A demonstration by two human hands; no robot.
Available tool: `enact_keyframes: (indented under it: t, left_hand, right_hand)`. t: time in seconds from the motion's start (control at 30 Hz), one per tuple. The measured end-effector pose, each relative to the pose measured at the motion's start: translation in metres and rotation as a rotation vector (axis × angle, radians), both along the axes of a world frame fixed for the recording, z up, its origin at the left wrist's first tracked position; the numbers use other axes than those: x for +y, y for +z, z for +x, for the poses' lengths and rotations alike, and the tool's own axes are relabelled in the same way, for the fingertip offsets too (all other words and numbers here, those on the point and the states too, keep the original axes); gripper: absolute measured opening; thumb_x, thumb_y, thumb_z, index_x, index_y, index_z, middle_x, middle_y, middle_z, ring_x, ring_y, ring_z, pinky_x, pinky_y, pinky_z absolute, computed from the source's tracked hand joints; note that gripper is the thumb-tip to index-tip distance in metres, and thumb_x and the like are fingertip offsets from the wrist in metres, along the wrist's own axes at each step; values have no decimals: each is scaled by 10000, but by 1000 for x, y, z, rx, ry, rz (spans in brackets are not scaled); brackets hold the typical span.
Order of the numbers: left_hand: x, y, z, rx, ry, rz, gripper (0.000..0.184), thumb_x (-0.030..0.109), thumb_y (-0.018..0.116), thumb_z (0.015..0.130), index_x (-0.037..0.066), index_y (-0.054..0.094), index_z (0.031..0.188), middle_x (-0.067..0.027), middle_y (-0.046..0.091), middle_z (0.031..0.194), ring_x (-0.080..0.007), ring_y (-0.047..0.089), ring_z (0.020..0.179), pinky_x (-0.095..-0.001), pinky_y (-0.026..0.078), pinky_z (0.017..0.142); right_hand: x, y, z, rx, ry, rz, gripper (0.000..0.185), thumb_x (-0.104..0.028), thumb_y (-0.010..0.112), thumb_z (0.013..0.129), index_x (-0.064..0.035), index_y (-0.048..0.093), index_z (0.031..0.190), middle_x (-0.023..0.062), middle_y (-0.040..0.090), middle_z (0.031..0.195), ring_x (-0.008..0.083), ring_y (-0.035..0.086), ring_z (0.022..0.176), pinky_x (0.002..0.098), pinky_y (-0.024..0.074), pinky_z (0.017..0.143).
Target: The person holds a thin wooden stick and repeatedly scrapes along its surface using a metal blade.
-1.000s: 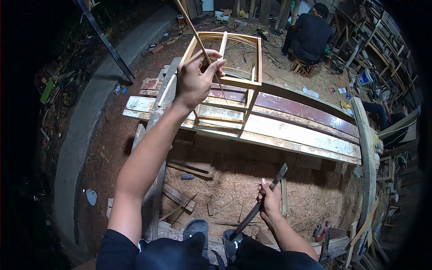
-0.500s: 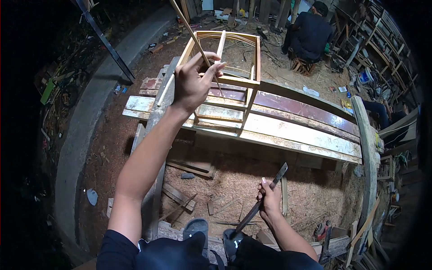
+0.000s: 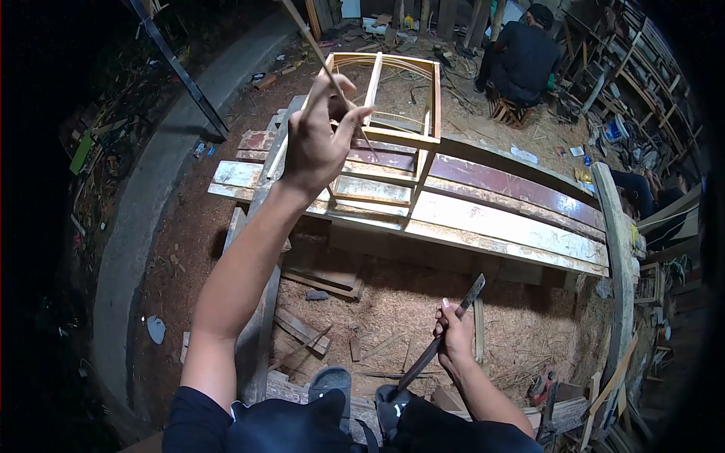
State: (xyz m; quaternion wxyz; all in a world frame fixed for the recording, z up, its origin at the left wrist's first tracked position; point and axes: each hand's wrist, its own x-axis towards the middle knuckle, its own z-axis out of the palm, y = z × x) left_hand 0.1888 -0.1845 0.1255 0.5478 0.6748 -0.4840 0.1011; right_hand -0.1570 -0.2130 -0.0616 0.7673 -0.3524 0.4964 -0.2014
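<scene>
head view: thin stick (image 3: 308, 38) is held over the bench (image 3: 506, 226) by left hand (image 3: 319, 140), fingers loosely curled, stick top cut off; dark blade (image 3: 423, 362) is clasped in right hand (image 3: 455, 336), lower tip murky.

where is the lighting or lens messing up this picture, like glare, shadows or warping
Head view: strong light washes out part of the pale plank; head view: a dark shadow falls across the ground below it; head view: the corners fade to black, and the maroon plank looks bowed, probably from lens distortion.
</scene>
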Motion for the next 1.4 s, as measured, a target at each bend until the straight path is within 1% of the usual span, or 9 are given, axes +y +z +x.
enact_keyframes:
  t: [0.3, 0.43, 0.5, 0.53, 0.6, 1.13, 1.23, 1.33, 1.4]
  left_hand:
    - [-9, -4, -4, 8, 6, -46, 378, 36, 682, 931, 90, 548, 1280, -67, 695, 691, -130, 703, 598, -273, 576, 548]
    - [-12, -9, -4, 45, -24, -48, 383, 40, 684, 931, 92, 550, 1286, -69, 692, 691, -129, 702, 605, -278, 570, 542]
    - [-12, -11, -3, 14, -17, -12, 399, 43, 680, 943, 107, 543, 1313, -58, 707, 732, -82, 681, 631, -240, 563, 556]
    - [-12, -11, -4, 14, -17, -12, 399, 43, 680, 943, 107, 543, 1313, -58, 707, 732, -82, 681, 631, -240, 563, 556]
    - [-14, -11, -7, 11, -30, -52, 411, 41, 693, 925, 103, 546, 1303, -75, 692, 695, -136, 702, 600, -285, 547, 523]
    - [-18, -14, -4, -17, -28, -34, 451, 50, 687, 931, 129, 528, 1346, -64, 702, 712, -128, 708, 601, -267, 563, 521]
    - [-18, -14, -4, -1, -31, -34, 459, 51, 684, 934, 133, 524, 1356, -63, 702, 711, -126, 708, 602, -265, 570, 520]
    - [-18, -15, -3, 1, -51, -58, 465, 52, 682, 935, 133, 520, 1363, -63, 703, 712, -122, 706, 599, -262, 578, 523]
    - [-18, -15, -3, -17, -40, -41, 466, 50, 683, 934, 132, 520, 1363, -64, 704, 713, -122, 706, 598, -261, 586, 527]
  right_hand:
    - [2, -2, -3, -3, 22, -4, 197, -256, 667, 978, -87, 576, 934, 0, 586, 745, 73, 489, 536, 213, 381, 493]
    - [3, -2, -3, 16, 2, 6, 192, -254, 662, 981, -89, 576, 932, -2, 585, 743, 72, 489, 536, 214, 380, 492]
    - [3, -2, -3, -13, -29, 28, 157, -191, 659, 980, -44, 605, 984, 11, 603, 753, 64, 498, 523, 203, 371, 468]
    - [3, -3, -3, -13, -29, 27, 157, -191, 659, 980, -44, 605, 984, 11, 603, 753, 64, 498, 523, 203, 371, 468]
    - [3, -3, -3, -15, -23, 17, 154, -196, 655, 983, -50, 607, 981, 8, 603, 754, 64, 497, 526, 202, 371, 473]
    - [0, -9, -3, -27, -25, 10, 170, -207, 657, 982, -59, 593, 927, 10, 599, 743, 62, 492, 516, 202, 372, 466]
    - [0, -6, -2, 13, 5, 15, 191, -254, 661, 982, -92, 575, 930, -3, 579, 740, 74, 481, 548, 220, 381, 512]
    - [-1, -6, -1, 15, 12, 14, 186, -249, 660, 982, -92, 572, 934, -3, 577, 745, 77, 481, 550, 224, 382, 513]
    - [-1, -6, 0, -2, -49, 21, 167, -190, 656, 981, -51, 586, 922, 18, 600, 749, 66, 495, 513, 206, 379, 466]
